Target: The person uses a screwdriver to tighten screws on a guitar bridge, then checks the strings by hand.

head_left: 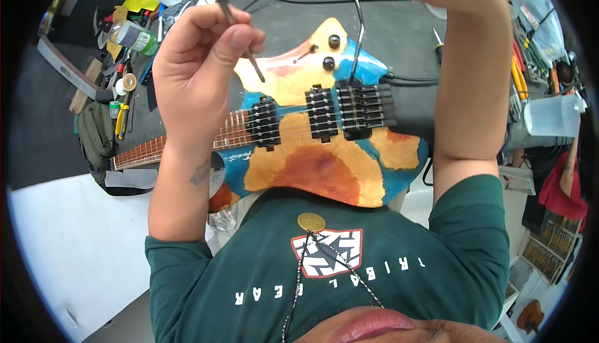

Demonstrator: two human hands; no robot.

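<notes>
The person wears a dark green T-shirt (249, 237), of which the short sleeves are seen at lower left and at right of the frame. On the chest, at lower centre, is a white emblem (348, 243) with red outline, and white lettering (334, 283). A black-and-white beaded cord (297, 280) carries a round golden pendant (311, 222). The left forearm (181, 187) has a small dark tattoo (200, 172).

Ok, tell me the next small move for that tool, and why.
I'd probably lift the tool slightly: the left hand pinches it with its tip aimed at the glossy face of the guitar, and a slip could scratch it. Whether they touch is hard to tell.
</notes>
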